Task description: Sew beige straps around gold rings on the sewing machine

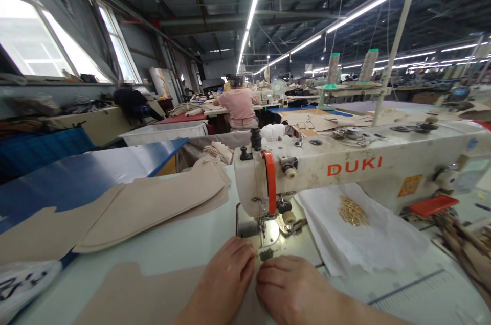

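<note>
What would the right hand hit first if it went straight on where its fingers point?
Most likely the left hand, just past the right hand's fingertips, though depth is hard to judge here.

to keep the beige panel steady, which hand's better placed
Left, likely: the left hand rests on the beige panel by the needle of the sewing machine; the right hand sits at the panel's edge.

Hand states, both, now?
Left hand: curled on the beige panel, grip cannot be told.
Right hand: curled at the same panel, grip cannot be told.
</note>
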{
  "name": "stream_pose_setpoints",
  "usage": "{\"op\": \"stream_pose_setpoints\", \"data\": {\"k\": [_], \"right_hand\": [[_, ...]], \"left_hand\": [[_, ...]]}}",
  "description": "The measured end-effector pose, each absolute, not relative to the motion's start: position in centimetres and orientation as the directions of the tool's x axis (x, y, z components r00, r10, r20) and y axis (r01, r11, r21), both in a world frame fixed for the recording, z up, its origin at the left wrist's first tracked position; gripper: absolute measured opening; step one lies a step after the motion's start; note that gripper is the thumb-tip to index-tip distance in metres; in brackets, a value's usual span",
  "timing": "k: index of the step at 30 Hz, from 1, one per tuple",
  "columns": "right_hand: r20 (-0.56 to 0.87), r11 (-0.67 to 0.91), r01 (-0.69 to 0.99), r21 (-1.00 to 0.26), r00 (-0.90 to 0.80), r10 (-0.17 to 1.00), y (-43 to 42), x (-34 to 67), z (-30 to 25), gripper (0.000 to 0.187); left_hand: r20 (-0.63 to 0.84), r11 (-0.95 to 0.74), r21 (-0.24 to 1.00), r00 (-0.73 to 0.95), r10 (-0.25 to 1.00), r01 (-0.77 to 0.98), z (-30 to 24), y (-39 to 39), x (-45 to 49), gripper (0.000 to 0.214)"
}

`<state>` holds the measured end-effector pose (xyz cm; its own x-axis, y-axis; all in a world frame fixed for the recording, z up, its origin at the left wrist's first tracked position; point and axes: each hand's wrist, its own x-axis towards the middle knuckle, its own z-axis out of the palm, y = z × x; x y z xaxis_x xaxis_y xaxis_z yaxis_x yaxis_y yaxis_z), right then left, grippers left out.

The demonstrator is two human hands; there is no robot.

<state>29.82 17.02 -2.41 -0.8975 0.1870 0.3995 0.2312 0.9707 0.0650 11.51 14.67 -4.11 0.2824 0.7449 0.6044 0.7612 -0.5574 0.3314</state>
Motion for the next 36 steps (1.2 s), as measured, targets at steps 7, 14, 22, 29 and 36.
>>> {"op": "stream_pose_setpoints", "data": {"k": [7, 14, 22, 29, 36], "right_hand": [[0.347, 0.967, 0.254, 0.02, -0.909, 0.232, 16.6, 29.9, -1.5, 0.01], [0.308, 0.958, 0.285, -0.016, -0.91, 0.276, 16.5, 29.9, -1.6, 0.012], [0.324, 0.922, 0.386, -0.011, -0.871, 0.369, 16.6, 29.9, -1.3, 0.016], [0.338, 0.915, 0.403, 0.03, -0.865, 0.37, 16.8, 29.5, -1.4, 0.011], [0.29, 0.923, 0.374, 0.088, -0.896, 0.335, 17.0, 29.2, -1.4, 0.012]], "left_hand": [[0.626, -0.566, 0.331, 0.273, 0.73, 0.755, -3.9, 14.5, 11.7, 0.02], [0.615, -0.568, 0.319, 0.291, 0.733, 0.758, -3.8, 14.5, 11.7, 0.018], [0.553, -0.547, 0.362, 0.298, 0.778, 0.755, -3.9, 14.1, 11.6, 0.016], [0.553, -0.547, 0.407, 0.279, 0.785, 0.732, -3.5, 13.7, 11.5, 0.02], [0.507, -0.53, 0.449, 0.283, 0.814, 0.719, -3.0, 13.1, 11.3, 0.023]]}}
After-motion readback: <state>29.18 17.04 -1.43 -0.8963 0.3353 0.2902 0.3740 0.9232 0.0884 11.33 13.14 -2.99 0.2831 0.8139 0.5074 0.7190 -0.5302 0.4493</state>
